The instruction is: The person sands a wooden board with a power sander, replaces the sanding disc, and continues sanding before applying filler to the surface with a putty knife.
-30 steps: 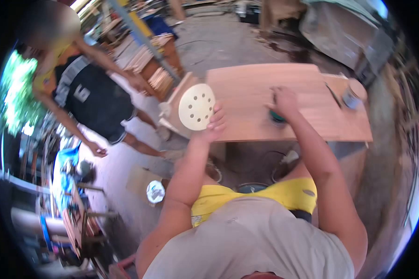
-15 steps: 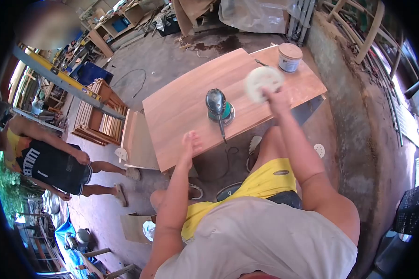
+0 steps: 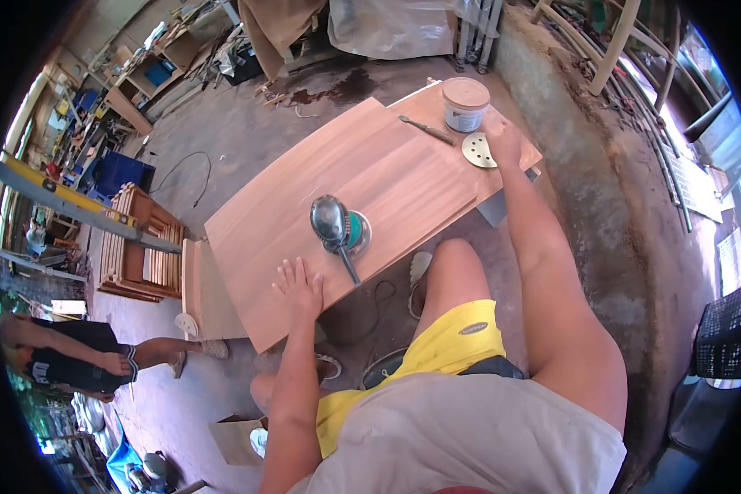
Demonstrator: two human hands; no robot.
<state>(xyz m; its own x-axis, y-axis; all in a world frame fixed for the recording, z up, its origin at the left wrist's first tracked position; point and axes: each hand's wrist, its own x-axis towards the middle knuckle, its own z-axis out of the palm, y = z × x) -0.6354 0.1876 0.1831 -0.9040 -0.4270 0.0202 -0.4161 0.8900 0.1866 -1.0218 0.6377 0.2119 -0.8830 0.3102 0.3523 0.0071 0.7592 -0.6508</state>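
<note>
My left hand lies flat on the wooden panel, fingers spread, just below an orbital sander. The sander stands on the panel with its dark grey body and green part showing. At the panel's far right, my right hand is closed at the edge of a round sanding disc with holes; the fingertips are partly hidden. The disc lies nearly flat. Directly beyond it stands a lidded tub, close to my right knuckles. A thin tool with a handle rests left of the tub.
A person in dark clothing stands at the left. Stacked wooden frames and a long level are nearby. A second disc hangs at a lower board's edge. A concrete wall runs along the right.
My right hand has brought the sanding disc down onto the panel beside the tub. My left hand has lowered from the air onto the panel. The view has shifted right.
</note>
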